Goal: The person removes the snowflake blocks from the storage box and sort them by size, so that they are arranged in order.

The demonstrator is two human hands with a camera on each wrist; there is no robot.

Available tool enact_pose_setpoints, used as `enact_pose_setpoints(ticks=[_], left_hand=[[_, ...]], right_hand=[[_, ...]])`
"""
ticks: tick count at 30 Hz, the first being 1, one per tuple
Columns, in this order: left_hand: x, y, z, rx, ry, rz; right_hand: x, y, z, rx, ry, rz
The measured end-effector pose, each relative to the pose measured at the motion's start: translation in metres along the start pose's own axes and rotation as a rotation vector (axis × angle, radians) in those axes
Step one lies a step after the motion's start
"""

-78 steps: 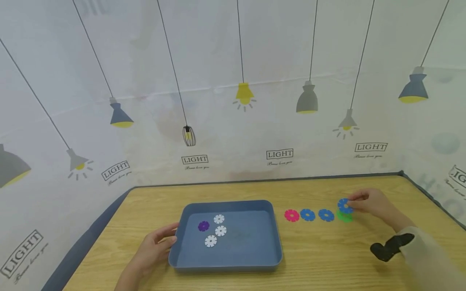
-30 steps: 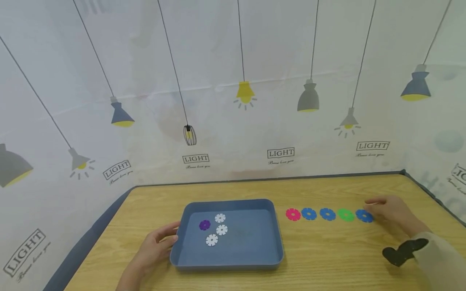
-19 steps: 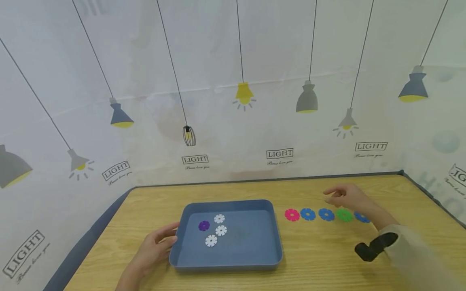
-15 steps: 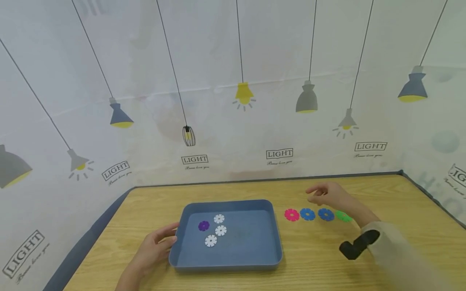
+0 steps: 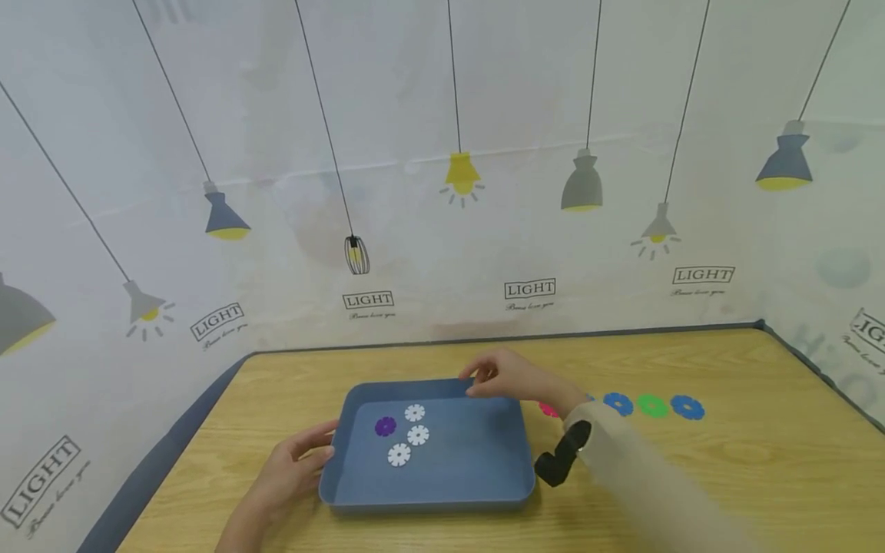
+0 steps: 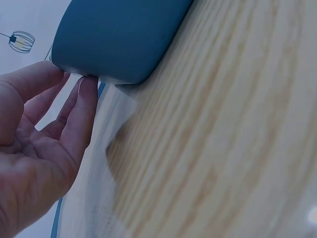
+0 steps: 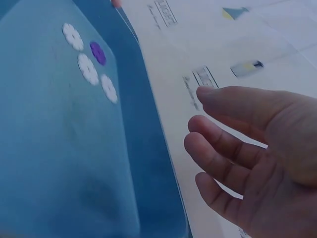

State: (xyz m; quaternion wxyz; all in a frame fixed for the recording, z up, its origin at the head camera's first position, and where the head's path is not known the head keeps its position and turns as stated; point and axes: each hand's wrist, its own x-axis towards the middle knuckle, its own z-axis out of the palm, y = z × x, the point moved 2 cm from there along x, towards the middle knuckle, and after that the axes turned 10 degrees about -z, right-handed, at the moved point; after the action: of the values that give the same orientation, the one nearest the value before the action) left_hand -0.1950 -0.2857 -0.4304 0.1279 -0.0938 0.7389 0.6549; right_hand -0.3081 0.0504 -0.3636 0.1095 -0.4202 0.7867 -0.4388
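My left hand (image 5: 290,465) touches the outside of the left wall of a blue tray (image 5: 427,507); in the left wrist view its fingertips rest against that wall. Inside the tray lie a purple notched plastic disc (image 5: 385,426) and three white ones (image 5: 418,435), flat and grouped to the left. Over the tray's back right part hovers my right hand (image 5: 508,375), fingers loosely bent and holding nothing. To the right, a row of discs lies on the table: pink (image 5: 548,410), blue (image 5: 618,404), green (image 5: 652,405) and blue (image 5: 687,407). My right wrist partly hides the pink disc and mostly hides another blue disc.
The tray and the row stand on a wooden table (image 5: 754,476). Behind it rises a white backdrop (image 5: 449,253) printed with hanging lamps. A black strap with a camera mount (image 5: 560,461) sits at my right wrist, near the tray's right wall.
My right hand set a blue disc down at the right end of the row, let go, then moved left over the row to the tray. My left hand stayed at the tray.
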Motion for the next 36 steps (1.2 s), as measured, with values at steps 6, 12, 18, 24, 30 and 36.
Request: enact_pose_setpoints(ticks=[6, 12, 18, 24, 30, 36], left_hand=[[0.001, -0.001, 0.0, -0.004, -0.01, 0.003], [0.002, -0.003, -0.002, 0.0, -0.016, 0.011], [0.002, -0.004, -0.003, -0.001, -0.013, 0.014], [0.003, -0.004, -0.002, 0.002, -0.018, 0.015], [0.003, -0.005, -0.003, -0.005, -0.019, 0.008], [0.003, -0.005, -0.002, -0.012, -0.015, 0.004]], right_hand=[[0.028, -0.009, 0.029, 0.062, -0.071, -0.034], [0.045, -0.006, 0.053, 0.044, -0.119, -0.034], [0.053, 0.001, 0.067, 0.067, -0.137, 0.021], [0.055, 0.008, 0.075, 0.061, -0.156, 0.09], [0.054, 0.009, 0.078, 0.076, -0.163, 0.085], [0.056, 0.012, 0.083, 0.042, -0.165, 0.089]])
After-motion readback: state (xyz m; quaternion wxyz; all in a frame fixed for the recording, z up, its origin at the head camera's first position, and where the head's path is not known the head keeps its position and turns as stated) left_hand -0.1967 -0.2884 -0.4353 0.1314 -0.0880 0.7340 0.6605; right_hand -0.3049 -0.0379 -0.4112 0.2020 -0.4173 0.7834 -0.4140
